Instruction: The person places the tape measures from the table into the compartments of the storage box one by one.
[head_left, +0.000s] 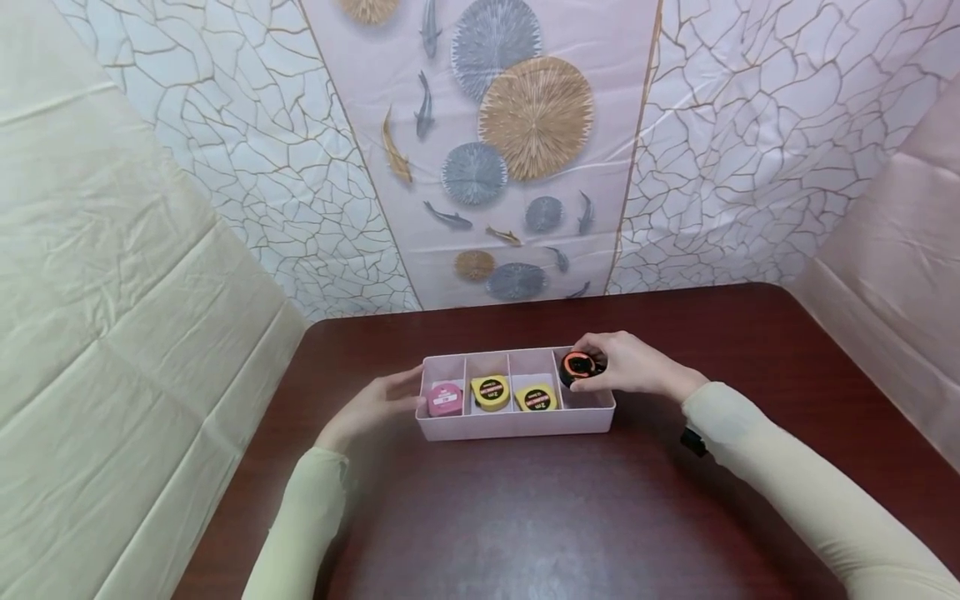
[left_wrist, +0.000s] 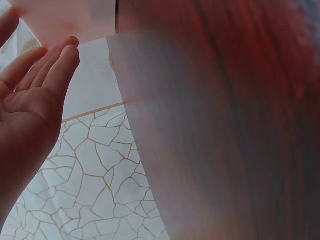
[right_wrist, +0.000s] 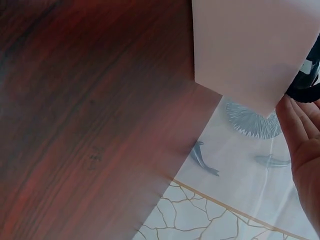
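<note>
A pale pink divided box stands on the table. In its leftmost compartment is a pink tape measure; the two middle compartments each hold a yellow tape measure. My right hand grips a black and orange tape measure between thumb and fingers, at the rightmost compartment. Part of that black tape measure shows past the box's end wall in the right wrist view. My left hand is at the box's left end. Its fingers extend fairly straight beside the end wall in the left wrist view.
The dark reddish wooden table extends on all sides of the box. Behind its far edge hangs a patterned cloth with fish and round motifs. Plain pale cloth covers the left side. A black band sits at the right wrist.
</note>
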